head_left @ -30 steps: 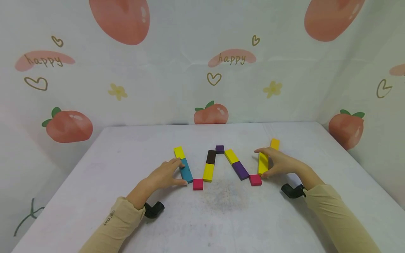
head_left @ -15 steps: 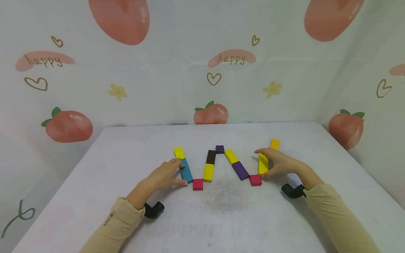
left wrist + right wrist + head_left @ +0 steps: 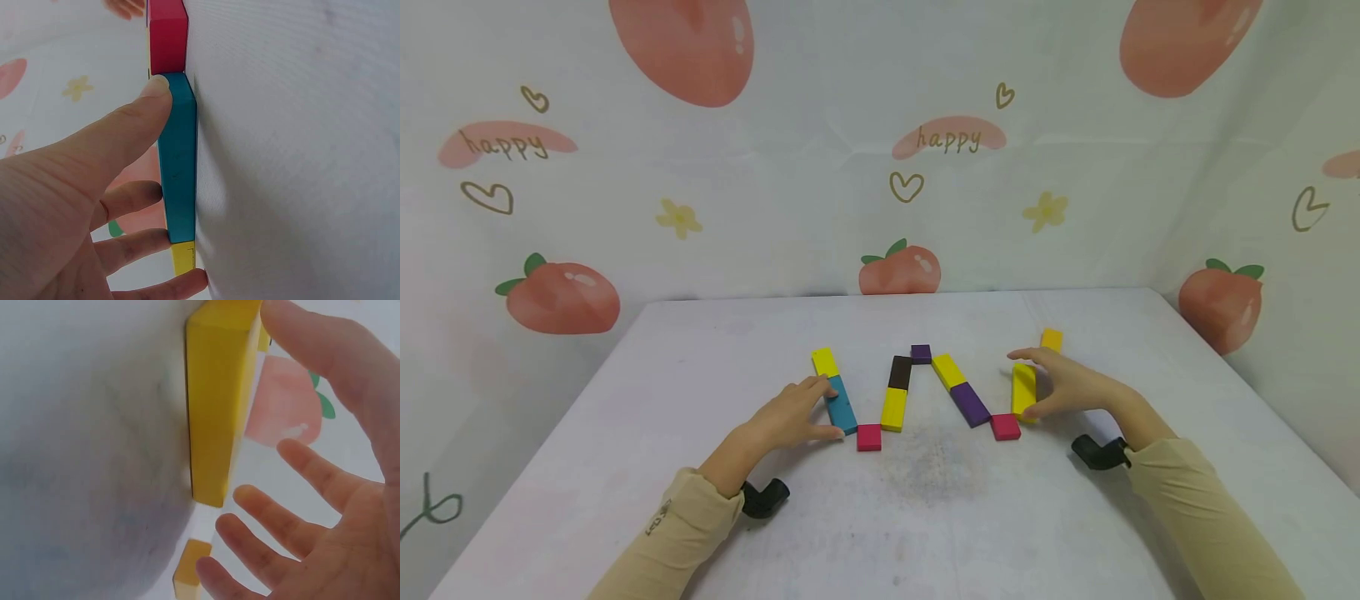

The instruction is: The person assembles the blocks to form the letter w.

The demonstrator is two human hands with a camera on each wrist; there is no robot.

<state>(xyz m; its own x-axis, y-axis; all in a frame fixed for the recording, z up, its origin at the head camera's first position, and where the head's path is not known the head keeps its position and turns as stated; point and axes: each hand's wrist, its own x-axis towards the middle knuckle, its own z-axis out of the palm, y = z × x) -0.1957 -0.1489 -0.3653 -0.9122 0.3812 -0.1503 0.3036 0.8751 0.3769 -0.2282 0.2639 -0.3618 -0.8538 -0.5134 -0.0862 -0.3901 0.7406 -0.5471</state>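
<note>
My left hand (image 3: 790, 412) rests against a blue block (image 3: 841, 404). In the left wrist view its thumb (image 3: 134, 122) lies on the block near the red end, and the fingers stretch along the side, fairly straight. A yellow block (image 3: 824, 362) adjoins the blue one at the far end, a red block (image 3: 869, 437) at the near end. My right hand (image 3: 1070, 383) spreads its fingers beside a long yellow block (image 3: 1023, 389). In the right wrist view the thumb is close to that block's end and the other fingertips stand apart from it. Another yellow block (image 3: 1052, 339) lies beyond, partly hidden.
Between the hands, a black block (image 3: 900, 372), a yellow block (image 3: 892, 409), a small purple block (image 3: 921, 354), another yellow block (image 3: 948, 371), a purple block (image 3: 971, 405) and a second red block (image 3: 1006, 427) continue a zigzag on the white table (image 3: 925, 533). A patterned cloth hangs behind.
My right hand has drawn slightly to the right, its fingertips coming away from the long yellow block. The left hand and the blocks look the same.
</note>
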